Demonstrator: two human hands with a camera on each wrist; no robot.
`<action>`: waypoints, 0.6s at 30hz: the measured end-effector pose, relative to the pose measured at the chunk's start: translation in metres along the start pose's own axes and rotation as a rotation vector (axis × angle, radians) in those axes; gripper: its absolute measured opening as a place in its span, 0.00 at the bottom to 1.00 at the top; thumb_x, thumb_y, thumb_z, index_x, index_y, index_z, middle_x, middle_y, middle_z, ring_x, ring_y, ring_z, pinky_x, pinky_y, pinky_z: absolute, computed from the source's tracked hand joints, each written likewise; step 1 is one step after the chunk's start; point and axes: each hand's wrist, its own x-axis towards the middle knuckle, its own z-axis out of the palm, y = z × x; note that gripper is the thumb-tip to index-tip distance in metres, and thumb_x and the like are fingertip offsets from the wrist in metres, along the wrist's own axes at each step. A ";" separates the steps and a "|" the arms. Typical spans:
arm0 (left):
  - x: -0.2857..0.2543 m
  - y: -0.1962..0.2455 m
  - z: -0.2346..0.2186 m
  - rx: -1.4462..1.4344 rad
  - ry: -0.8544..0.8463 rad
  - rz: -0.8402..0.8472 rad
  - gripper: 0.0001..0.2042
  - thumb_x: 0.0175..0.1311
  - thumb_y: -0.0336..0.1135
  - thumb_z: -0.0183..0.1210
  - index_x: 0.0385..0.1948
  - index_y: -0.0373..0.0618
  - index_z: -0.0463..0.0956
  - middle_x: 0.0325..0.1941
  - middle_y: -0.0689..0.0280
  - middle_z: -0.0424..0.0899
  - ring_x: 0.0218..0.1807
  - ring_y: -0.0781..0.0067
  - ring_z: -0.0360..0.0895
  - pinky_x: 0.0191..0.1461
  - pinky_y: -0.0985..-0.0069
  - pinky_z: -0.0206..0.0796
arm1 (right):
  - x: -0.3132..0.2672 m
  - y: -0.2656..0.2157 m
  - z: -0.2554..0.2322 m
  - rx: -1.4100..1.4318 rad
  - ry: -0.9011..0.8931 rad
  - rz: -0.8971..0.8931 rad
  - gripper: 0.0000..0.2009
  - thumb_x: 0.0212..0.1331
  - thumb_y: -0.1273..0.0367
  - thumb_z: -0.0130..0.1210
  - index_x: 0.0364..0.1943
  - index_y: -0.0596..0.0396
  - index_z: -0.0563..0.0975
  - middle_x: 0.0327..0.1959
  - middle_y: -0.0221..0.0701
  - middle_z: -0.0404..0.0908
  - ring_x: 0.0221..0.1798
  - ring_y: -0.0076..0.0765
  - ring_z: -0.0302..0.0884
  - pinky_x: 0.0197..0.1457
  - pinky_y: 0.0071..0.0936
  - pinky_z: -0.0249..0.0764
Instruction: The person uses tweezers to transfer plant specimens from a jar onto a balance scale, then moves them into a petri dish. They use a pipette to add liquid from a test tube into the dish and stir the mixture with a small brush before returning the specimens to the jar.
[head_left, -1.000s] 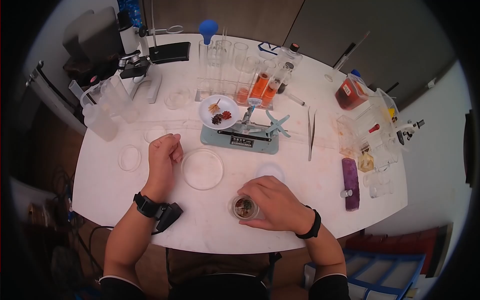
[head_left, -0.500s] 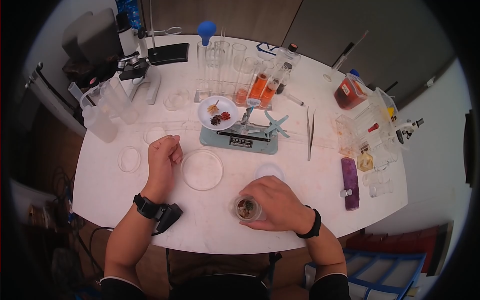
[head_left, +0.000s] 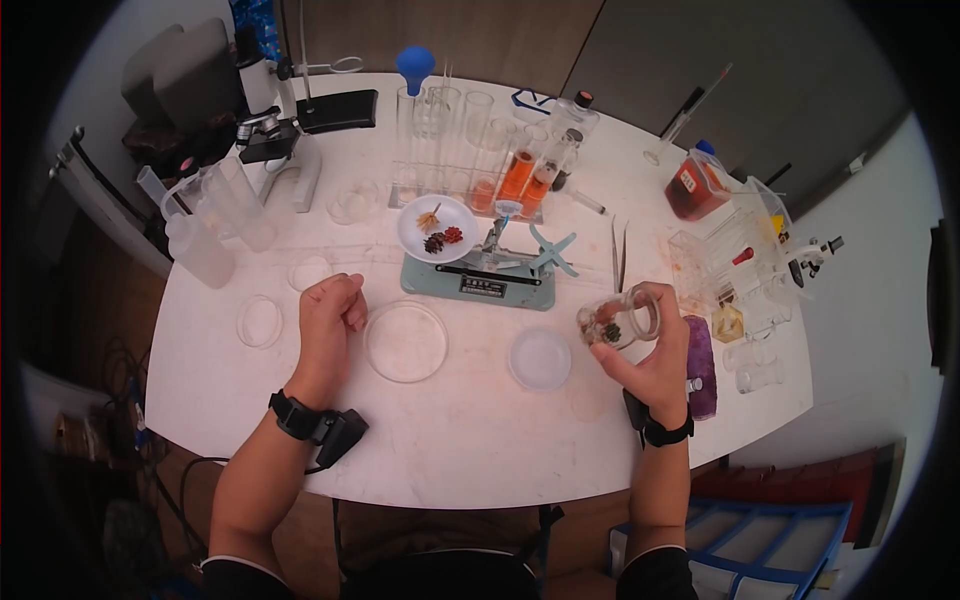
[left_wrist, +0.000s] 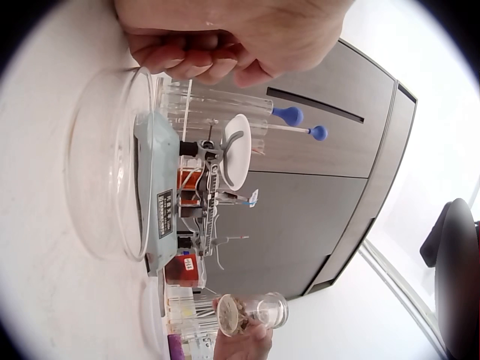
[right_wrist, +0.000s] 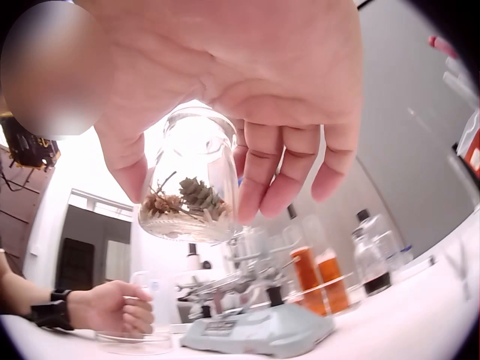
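Note:
My right hand (head_left: 660,360) grips a small glass jar (right_wrist: 191,161) between thumb and fingers, up off the table at the right. Inside its base lie a green succulent-like sprig (right_wrist: 201,196) and brown dried bits (right_wrist: 161,204). Below and left of the jar, a white round dish (head_left: 540,358) lies on the table. My left hand (head_left: 333,308) rests with its fingers curled in and nothing in them, beside a wide glass petri dish (head_left: 405,341). Ahead stands a pale blue balance scale (head_left: 478,283), its white pan (head_left: 415,240) bearing small piles of dried pieces.
Behind the scale stands a test tube rack (head_left: 545,213), with orange liquid in some tubes. Tweezers (head_left: 620,255) lie right of the scale, near a purple roll (head_left: 703,385) and glassware. At the left are plastic bottles (head_left: 200,250) and a microscope (head_left: 270,145).
My right hand has lifted the jar from the table and carried it right and away from me, uncovering the white dish. The left hand has stayed in place.

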 end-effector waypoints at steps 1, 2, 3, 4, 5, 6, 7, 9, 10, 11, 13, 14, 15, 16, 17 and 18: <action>0.000 0.000 0.000 0.000 0.004 0.000 0.17 0.66 0.35 0.52 0.16 0.52 0.57 0.16 0.74 0.59 0.21 0.81 0.56 0.28 0.79 0.52 | 0.002 0.007 -0.005 -0.060 0.080 0.053 0.26 0.40 0.65 0.72 0.43 0.58 0.72 0.36 0.35 0.81 0.41 0.34 0.78 0.48 0.28 0.73; 0.000 0.000 0.000 -0.001 0.008 0.000 0.17 0.66 0.35 0.52 0.16 0.52 0.57 0.16 0.74 0.59 0.21 0.81 0.56 0.28 0.79 0.52 | 0.003 0.018 -0.009 -0.121 0.161 0.106 0.26 0.41 0.65 0.72 0.43 0.58 0.71 0.37 0.35 0.81 0.41 0.34 0.79 0.49 0.28 0.72; 0.000 0.000 0.001 -0.002 0.012 0.001 0.16 0.66 0.35 0.52 0.16 0.52 0.57 0.16 0.75 0.59 0.22 0.82 0.56 0.29 0.79 0.52 | 0.004 0.028 -0.012 -0.182 0.241 0.159 0.25 0.42 0.66 0.72 0.43 0.59 0.71 0.37 0.36 0.81 0.41 0.34 0.79 0.50 0.27 0.72; 0.000 0.000 0.001 -0.025 0.025 -0.001 0.17 0.65 0.34 0.53 0.15 0.52 0.58 0.16 0.75 0.59 0.21 0.82 0.55 0.27 0.80 0.51 | 0.005 0.037 -0.016 -0.192 0.278 0.187 0.25 0.44 0.65 0.71 0.43 0.59 0.71 0.37 0.36 0.81 0.41 0.34 0.78 0.50 0.28 0.72; 0.000 0.000 0.002 -0.048 0.037 -0.004 0.18 0.64 0.34 0.54 0.14 0.52 0.58 0.15 0.75 0.59 0.20 0.83 0.55 0.26 0.80 0.49 | 0.006 0.046 -0.021 -0.203 0.317 0.214 0.24 0.45 0.65 0.71 0.43 0.60 0.71 0.37 0.37 0.81 0.41 0.34 0.78 0.51 0.28 0.72; 0.001 0.000 0.003 -0.071 0.049 -0.006 0.19 0.63 0.33 0.56 0.13 0.51 0.58 0.15 0.75 0.59 0.19 0.83 0.54 0.24 0.81 0.48 | 0.006 0.055 -0.025 -0.213 0.356 0.242 0.24 0.46 0.65 0.70 0.43 0.60 0.71 0.37 0.37 0.81 0.40 0.34 0.78 0.51 0.29 0.72; 0.001 0.000 0.002 -0.054 0.042 -0.012 0.19 0.63 0.34 0.56 0.13 0.51 0.58 0.14 0.75 0.58 0.18 0.84 0.53 0.24 0.80 0.47 | 0.005 0.065 -0.029 -0.225 0.373 0.256 0.24 0.48 0.63 0.70 0.43 0.61 0.71 0.37 0.38 0.81 0.39 0.34 0.77 0.48 0.30 0.73; -0.001 0.002 -0.001 -0.017 0.029 -0.024 0.19 0.64 0.34 0.56 0.13 0.52 0.58 0.13 0.76 0.57 0.17 0.84 0.51 0.22 0.80 0.45 | 0.004 0.080 -0.035 -0.227 0.352 0.332 0.24 0.48 0.62 0.70 0.43 0.61 0.71 0.37 0.38 0.81 0.37 0.34 0.77 0.46 0.30 0.73; -0.001 0.002 0.000 -0.009 0.045 -0.017 0.20 0.64 0.34 0.56 0.12 0.52 0.58 0.13 0.76 0.57 0.17 0.85 0.51 0.22 0.80 0.45 | 0.003 0.084 -0.036 -0.227 0.341 0.371 0.25 0.48 0.62 0.70 0.43 0.61 0.71 0.37 0.37 0.81 0.37 0.34 0.77 0.44 0.30 0.73; -0.001 0.001 0.000 -0.002 0.062 -0.010 0.20 0.64 0.35 0.56 0.12 0.52 0.58 0.13 0.77 0.57 0.16 0.85 0.50 0.21 0.80 0.44 | 0.002 0.086 -0.037 -0.248 0.324 0.395 0.25 0.47 0.61 0.70 0.43 0.61 0.71 0.38 0.37 0.81 0.37 0.34 0.77 0.43 0.30 0.73; -0.001 0.001 0.001 0.011 0.084 0.002 0.20 0.65 0.35 0.56 0.12 0.53 0.59 0.12 0.77 0.57 0.16 0.85 0.50 0.21 0.80 0.43 | 0.003 0.084 -0.036 -0.290 0.291 0.443 0.26 0.47 0.61 0.71 0.43 0.61 0.71 0.38 0.37 0.81 0.36 0.33 0.77 0.42 0.30 0.74; -0.001 0.001 0.002 0.016 0.090 0.008 0.20 0.65 0.36 0.57 0.12 0.53 0.59 0.12 0.78 0.57 0.15 0.86 0.49 0.20 0.80 0.43 | 0.002 0.085 -0.036 -0.320 0.283 0.445 0.26 0.46 0.61 0.71 0.44 0.61 0.71 0.38 0.37 0.81 0.36 0.34 0.77 0.41 0.31 0.74; -0.001 0.001 0.002 0.021 0.096 0.015 0.21 0.66 0.36 0.57 0.12 0.53 0.59 0.12 0.78 0.57 0.15 0.86 0.49 0.20 0.80 0.42 | 0.001 0.088 -0.036 -0.349 0.275 0.446 0.26 0.46 0.61 0.71 0.44 0.60 0.71 0.38 0.37 0.81 0.35 0.34 0.77 0.41 0.31 0.74; -0.002 0.001 0.002 0.022 0.088 0.006 0.21 0.66 0.36 0.57 0.12 0.53 0.59 0.12 0.79 0.57 0.15 0.86 0.49 0.20 0.80 0.42 | 0.000 0.090 -0.036 -0.379 0.266 0.447 0.26 0.46 0.61 0.71 0.44 0.60 0.71 0.38 0.37 0.81 0.34 0.35 0.77 0.41 0.31 0.74; -0.002 0.001 0.002 0.024 0.079 -0.004 0.21 0.66 0.36 0.57 0.12 0.53 0.59 0.12 0.79 0.57 0.15 0.87 0.49 0.20 0.80 0.41 | 0.000 0.091 -0.035 -0.385 0.254 0.458 0.26 0.46 0.61 0.70 0.44 0.60 0.71 0.38 0.38 0.81 0.34 0.36 0.78 0.41 0.31 0.74; -0.002 0.001 0.002 0.025 0.071 -0.013 0.21 0.67 0.37 0.57 0.12 0.54 0.59 0.12 0.80 0.56 0.14 0.87 0.49 0.19 0.80 0.41 | -0.001 0.092 -0.035 -0.391 0.242 0.468 0.26 0.46 0.61 0.70 0.44 0.60 0.71 0.38 0.38 0.82 0.34 0.36 0.78 0.40 0.32 0.74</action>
